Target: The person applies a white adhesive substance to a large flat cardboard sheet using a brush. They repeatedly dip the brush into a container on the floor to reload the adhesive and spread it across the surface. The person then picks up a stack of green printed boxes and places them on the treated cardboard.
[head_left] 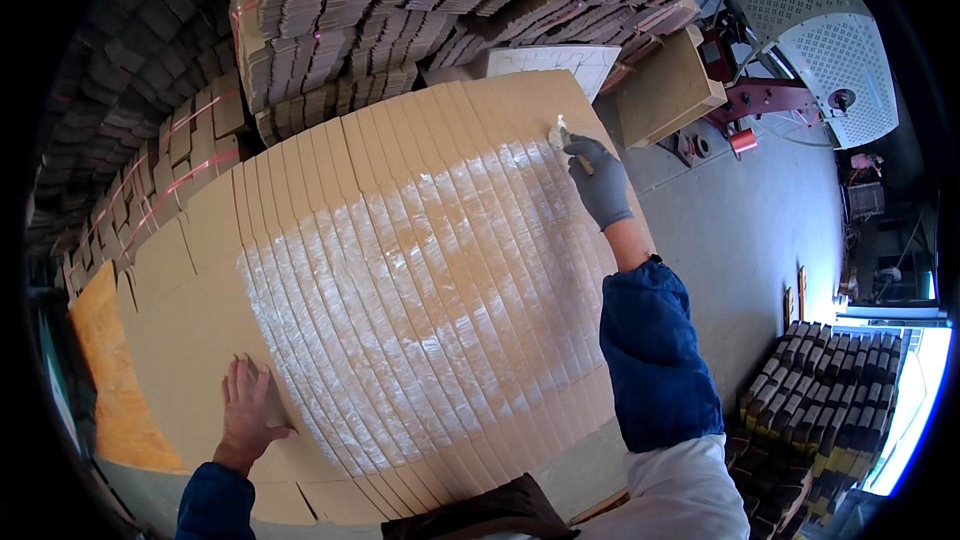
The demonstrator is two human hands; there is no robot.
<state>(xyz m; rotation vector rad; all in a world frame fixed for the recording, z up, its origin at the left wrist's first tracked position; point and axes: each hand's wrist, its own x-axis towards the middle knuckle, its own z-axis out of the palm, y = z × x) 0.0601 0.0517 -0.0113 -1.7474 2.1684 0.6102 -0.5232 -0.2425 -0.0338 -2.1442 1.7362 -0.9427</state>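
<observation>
Cardboard sheets (400, 150) lie fanned out in overlapping strips in front of me. A shiny, whitish, wet-looking coat (340, 310) covers the middle of the strips. My right hand (598, 180), in a grey glove, is closed round a brush (559, 132) with pale, smeared bristles. It is over the far right part of the sheets, by the edge of the coat. Bare, with its fingers spread, my left hand (246, 410) lies flat on the plain brown cardboard at the near left, beside the first coated strip.
Tied stacks of folded cardboard (350, 30) rise behind the sheets and along the left. An orange-brown board (115, 380) shows under the left end. At the far right stands a machine with a perforated guard (835, 50), and more bundles (830, 380) are piled at the right.
</observation>
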